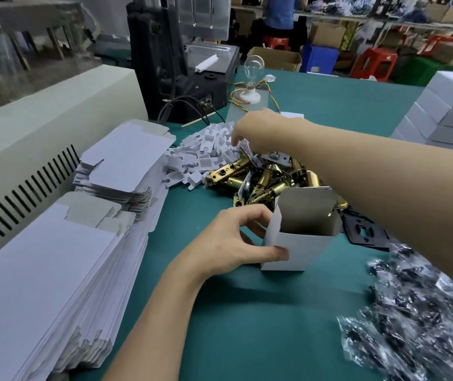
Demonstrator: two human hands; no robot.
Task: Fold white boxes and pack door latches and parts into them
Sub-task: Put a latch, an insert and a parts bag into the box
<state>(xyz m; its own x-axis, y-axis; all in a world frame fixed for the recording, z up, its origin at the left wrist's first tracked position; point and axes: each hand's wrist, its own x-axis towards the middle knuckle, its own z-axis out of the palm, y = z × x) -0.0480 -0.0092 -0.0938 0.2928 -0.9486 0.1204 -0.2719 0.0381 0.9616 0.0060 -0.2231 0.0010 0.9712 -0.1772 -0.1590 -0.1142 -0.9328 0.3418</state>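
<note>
An erected white box (294, 246) stands open-topped on the green table, its lid flap up. My left hand (231, 243) grips its near left corner, thumb on the front wall and fingers curled at the side. My right hand (250, 127) reaches far across, fingers pointing down into the pile of white card inserts (206, 152); whether it holds one is hidden. Brass door latches (263, 180) lie heaped behind the box. Flat unfolded box blanks (55, 270) are stacked at the left.
Bagged dark parts (417, 312) lie at the right, black plates (365, 232) beside the box. Finished white boxes (445, 114) are stacked at the far right. A beige machine (41, 119), a black machine (176, 64) and a light bulb (252, 70) stand behind.
</note>
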